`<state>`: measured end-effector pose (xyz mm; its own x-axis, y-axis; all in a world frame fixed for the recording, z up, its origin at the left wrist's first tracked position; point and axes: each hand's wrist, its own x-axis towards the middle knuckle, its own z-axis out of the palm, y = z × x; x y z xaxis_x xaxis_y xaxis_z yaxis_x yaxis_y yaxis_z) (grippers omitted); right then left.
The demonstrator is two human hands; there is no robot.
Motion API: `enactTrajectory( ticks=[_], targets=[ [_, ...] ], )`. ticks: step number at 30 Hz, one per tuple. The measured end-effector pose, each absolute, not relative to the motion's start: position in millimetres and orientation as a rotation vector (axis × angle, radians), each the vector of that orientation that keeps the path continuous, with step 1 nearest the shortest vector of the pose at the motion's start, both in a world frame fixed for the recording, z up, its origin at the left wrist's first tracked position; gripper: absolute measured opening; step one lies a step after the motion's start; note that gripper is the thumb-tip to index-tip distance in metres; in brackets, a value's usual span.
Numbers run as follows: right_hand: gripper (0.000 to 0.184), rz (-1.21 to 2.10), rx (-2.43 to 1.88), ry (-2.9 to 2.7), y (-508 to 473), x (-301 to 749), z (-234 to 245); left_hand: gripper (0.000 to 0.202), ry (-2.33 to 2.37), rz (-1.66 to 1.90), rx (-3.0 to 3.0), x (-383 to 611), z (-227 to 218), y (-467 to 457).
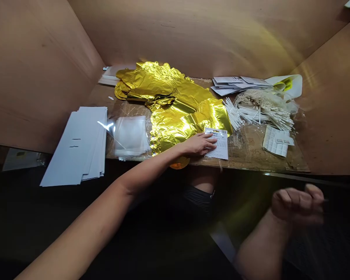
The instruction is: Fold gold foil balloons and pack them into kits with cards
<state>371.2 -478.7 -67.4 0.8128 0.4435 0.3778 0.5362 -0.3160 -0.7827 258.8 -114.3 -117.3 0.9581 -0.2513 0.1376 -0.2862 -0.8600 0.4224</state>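
Note:
My left hand (pixel 200 144) lies with its fingers stretched over a flat printed packet (pixel 220 147) at the front edge of the cardboard-covered shelf. Just behind it, shiny gold foil balloons (pixel 175 128) lie flat in an overlapping heap. My right hand (pixel 299 204) hangs in front of the shelf at the lower right, its fingers curled and pressed together. Motion blurs it slightly, and I cannot make out what it holds, if anything. Closest to it on the shelf are a folded printed sheet (pixel 270 142) and a small label strip (pixel 285 140).
White card sheets (pixel 72 147) overhang the front edge at the left, beside clear plastic bags (pixel 131 134). At the right lie white sticks (pixel 256 114), folded papers (pixel 236 82) and a white pouch (pixel 294 85). Tall brown panels (pixel 192 35) enclose the back and sides.

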Motion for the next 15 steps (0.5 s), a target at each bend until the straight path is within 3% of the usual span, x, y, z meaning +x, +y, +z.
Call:
enactTrajectory(
  ticks=[4, 8, 10, 13, 15],
  targets=[
    [0.055, 0.066, -2.205, -0.620, -510.7, 364.5, -84.9, 0.042, -0.420, 0.081, 2.665, 257.4, -116.6, -114.7],
    [0.074, 0.454, -2.194, -0.436, -439.4, 311.3, -118.3, 0.043, -0.418, 0.061, 2.674, 259.5, -117.7, -118.0],
    [0.072, 0.509, -2.094, -0.440, -402.9, 292.1, -125.6, 0.043, -0.396, 0.042, 2.676, 260.2, -116.8, -118.7],
    [0.054, 0.354, -1.744, -0.411, -400.5, 299.8, -121.3, 0.043, -0.385, 0.028, 2.681, 257.8, -112.8, -119.4],
    [0.050, 0.021, -1.501, -0.370, -433.0, 324.1, -114.3, 0.040, -0.425, 0.043, 2.685, 253.0, -109.5, -121.0]
  ],
)
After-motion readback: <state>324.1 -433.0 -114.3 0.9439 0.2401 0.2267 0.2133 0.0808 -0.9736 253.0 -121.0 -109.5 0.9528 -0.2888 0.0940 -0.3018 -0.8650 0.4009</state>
